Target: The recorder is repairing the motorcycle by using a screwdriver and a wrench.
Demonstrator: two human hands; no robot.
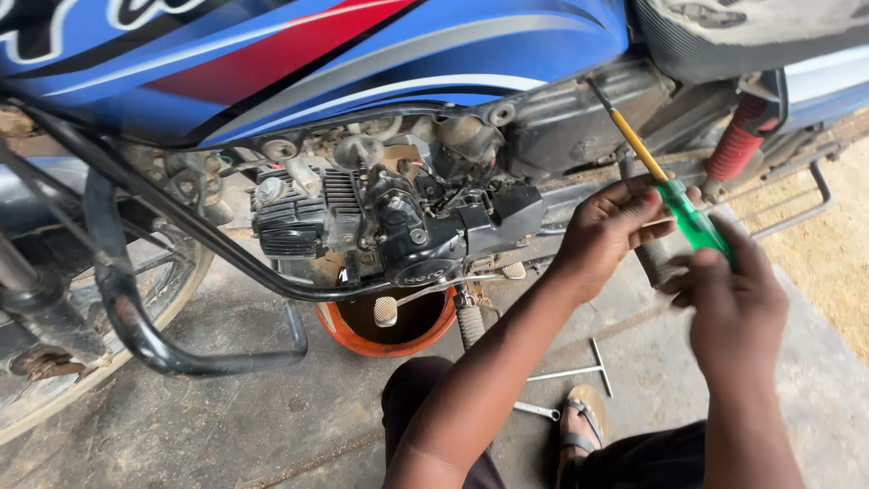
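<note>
A blue and red motorcycle [317, 63] stands in front of me with its dark engine [398, 226] exposed. I hold a screwdriver [688, 213] with a green handle and yellow shaft; its tip points up at the grey side panel [579, 113] under the seat. My left hand [611, 226] grips the upper end of the handle near the shaft. My right hand [733, 299] closes around the lower end of the handle. Both hands are to the right of the engine.
An orange bowl [385, 340] with dark liquid sits on the concrete under the engine. A T-shaped wrench [579, 369] and a small spanner [536, 410] lie by my sandalled foot [582, 426]. The front wheel [100, 326], black crash guard [163, 353] and red rear shock [738, 140] are close.
</note>
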